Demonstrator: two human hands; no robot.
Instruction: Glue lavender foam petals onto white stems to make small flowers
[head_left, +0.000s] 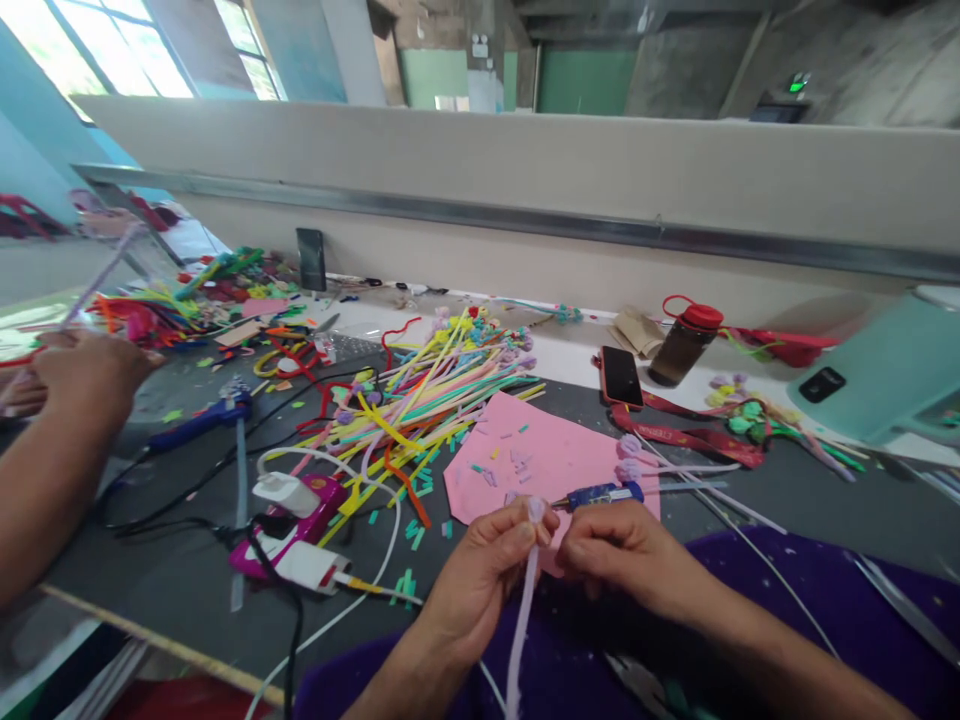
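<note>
My left hand (pixel 499 555) pinches a lilac pipe cleaner (pixel 523 625), its top curled into a small bud and its stem hanging down. Close beside it, my right hand (pixel 619 550) has its fingers curled in; what they hold, if anything, is hidden. Just behind my right hand lies a blue glue gun (pixel 600 496), its tip pointing left. Under it is a pink sheet (pixel 555 440) strewn with small lilac and green clippings. Finished lilac buds on stems (pixel 630 460) rest on the sheet's right edge.
Another person's hand (pixel 94 370) works at the far left. A heap of coloured pipe cleaners (pixel 450 390) covers the middle. Nearby are a magenta power strip (pixel 296 525) with trailing cables, a second glue gun (pixel 202 418), a phone (pixel 621 377), a bottle (pixel 684 345) and a teal jug (pixel 874 365).
</note>
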